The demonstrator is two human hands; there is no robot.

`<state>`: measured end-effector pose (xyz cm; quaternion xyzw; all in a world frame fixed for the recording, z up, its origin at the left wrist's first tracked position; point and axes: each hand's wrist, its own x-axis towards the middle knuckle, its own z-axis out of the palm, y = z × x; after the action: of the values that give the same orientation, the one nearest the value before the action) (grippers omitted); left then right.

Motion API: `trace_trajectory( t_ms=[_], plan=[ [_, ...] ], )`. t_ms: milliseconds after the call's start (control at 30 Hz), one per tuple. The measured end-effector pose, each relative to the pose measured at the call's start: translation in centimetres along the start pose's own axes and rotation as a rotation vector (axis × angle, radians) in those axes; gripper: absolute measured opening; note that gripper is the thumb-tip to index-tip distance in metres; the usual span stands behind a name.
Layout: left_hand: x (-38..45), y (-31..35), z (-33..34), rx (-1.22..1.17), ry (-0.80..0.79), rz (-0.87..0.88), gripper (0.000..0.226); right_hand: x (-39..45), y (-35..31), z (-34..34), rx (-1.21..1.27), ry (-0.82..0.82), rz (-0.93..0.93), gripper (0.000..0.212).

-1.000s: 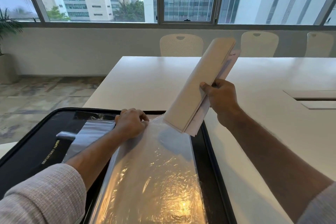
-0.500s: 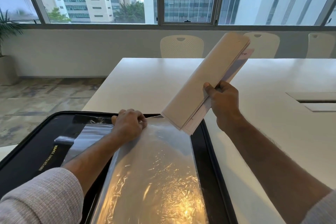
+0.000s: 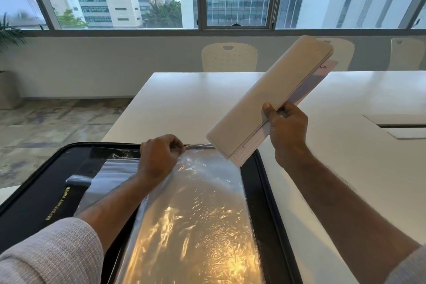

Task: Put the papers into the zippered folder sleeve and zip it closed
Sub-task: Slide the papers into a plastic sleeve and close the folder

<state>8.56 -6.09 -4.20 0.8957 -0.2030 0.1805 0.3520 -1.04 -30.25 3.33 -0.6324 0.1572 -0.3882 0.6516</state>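
An open black zippered folder lies at the near left of the white table. A clear plastic sleeve lies across it, shiny and crinkled. My left hand pinches the sleeve's far edge between curled fingers. My right hand grips a stack of white papers near their lower end and holds them tilted in the air, upper end pointing away to the right. The papers' lower corner hangs just above the sleeve's far right corner, apart from my left hand.
The white table stretches ahead and to the right, with a recessed cable hatch at the right. Cream chairs stand along its far side under the windows. A potted plant stands at far left.
My right hand has lifted the papers slightly up and to the right, away from the sleeve's opening. My left hand stays pinching the sleeve's far edge.
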Motion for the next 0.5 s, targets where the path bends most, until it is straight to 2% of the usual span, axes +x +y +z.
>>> trace_trajectory(
  t_ms=[167,267,500],
  plan=[
    [0.0,-0.1,0.1,0.116,0.049,0.029,0.016,0.3,0.0,-0.4,0.006,0.069,-0.051,0.01],
    [0.1,-0.1,0.0,0.069,-0.014,0.018,0.022,0.8,-0.1,-0.2,0.034,0.116,-0.075,0.005],
    [1.2,-0.4,-0.5,0.028,-0.258,-0.104,0.019,3.5,-0.6,3.8,0.049,0.113,-0.015,0.033]
  ],
)
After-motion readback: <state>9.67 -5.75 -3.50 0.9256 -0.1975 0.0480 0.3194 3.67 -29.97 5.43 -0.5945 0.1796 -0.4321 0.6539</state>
